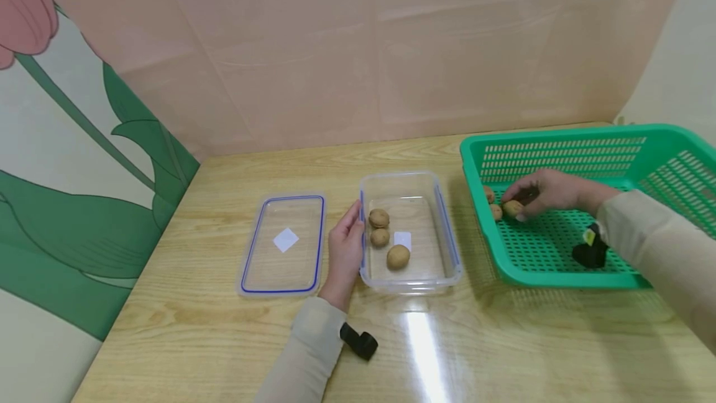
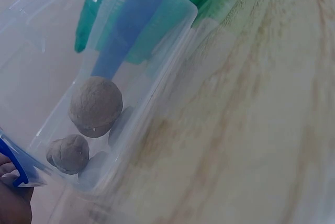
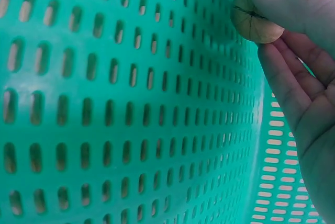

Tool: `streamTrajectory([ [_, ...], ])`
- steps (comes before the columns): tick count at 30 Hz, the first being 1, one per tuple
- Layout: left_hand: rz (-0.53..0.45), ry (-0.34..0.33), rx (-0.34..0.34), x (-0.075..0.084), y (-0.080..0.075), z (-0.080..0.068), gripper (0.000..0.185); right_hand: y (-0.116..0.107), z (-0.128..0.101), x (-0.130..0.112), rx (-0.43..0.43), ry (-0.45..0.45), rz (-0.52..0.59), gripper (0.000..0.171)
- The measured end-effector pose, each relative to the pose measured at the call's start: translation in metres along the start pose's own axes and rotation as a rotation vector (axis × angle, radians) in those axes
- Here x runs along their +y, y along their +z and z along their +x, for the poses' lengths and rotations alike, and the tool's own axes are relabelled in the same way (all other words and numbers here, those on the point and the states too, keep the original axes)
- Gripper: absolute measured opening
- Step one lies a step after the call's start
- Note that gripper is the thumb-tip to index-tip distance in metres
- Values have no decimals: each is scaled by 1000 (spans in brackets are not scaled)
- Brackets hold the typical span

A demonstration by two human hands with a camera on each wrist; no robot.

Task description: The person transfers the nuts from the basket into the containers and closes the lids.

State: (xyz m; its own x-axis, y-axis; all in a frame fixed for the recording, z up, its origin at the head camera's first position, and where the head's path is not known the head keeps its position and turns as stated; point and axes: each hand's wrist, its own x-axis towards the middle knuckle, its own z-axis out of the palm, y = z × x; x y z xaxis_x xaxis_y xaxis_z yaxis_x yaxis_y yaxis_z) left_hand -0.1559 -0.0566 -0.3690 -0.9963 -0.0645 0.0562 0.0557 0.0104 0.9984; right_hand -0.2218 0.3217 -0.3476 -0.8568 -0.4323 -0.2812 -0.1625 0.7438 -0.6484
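Observation:
In the head view my right hand pinches a walnut between thumb and fingertips, low inside the green basket. The right wrist view shows the seam of that walnut under the thumb. Two more walnuts lie beside it against the basket's left wall. A clear plastic container stands left of the basket with three walnuts inside. My left hand rests along the container's left side, its fingers extended against the wall.
A clear lid with a blue seal and a white square label lies flat on the wooden table, left of my left hand. Behind the table hangs a pinkish covering. A flower-painted wall borders the left side.

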Motion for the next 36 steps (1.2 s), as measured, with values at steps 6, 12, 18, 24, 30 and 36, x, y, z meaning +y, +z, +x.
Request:
streamTrajectory([
  [6, -15, -5, 0, -14, 0, 6, 40, -5, -2, -5, 32, 12, 0, 48],
  [12, -9, 17, 14, -33, 1, 14, 40, -10, -5, -8, 78, 23, 40, 49],
  [18, -8, -2, 7, -24, 0, 11, 39, -17, -10, -14, 136, 7, 88, 48],
  [24, 18, 3, 14, -2, 0, 1, 39, -21, -13, -29, 229, 34, 123, 48],
  [30, 17, 6, 10, 1, 0, 0, 39, -21, -15, -41, 276, 57, 184, 48],
  [36, 21, -3, 8, 0, 0, 0, 39, -15, -16, -56, 327, 7, 266, 42],
])
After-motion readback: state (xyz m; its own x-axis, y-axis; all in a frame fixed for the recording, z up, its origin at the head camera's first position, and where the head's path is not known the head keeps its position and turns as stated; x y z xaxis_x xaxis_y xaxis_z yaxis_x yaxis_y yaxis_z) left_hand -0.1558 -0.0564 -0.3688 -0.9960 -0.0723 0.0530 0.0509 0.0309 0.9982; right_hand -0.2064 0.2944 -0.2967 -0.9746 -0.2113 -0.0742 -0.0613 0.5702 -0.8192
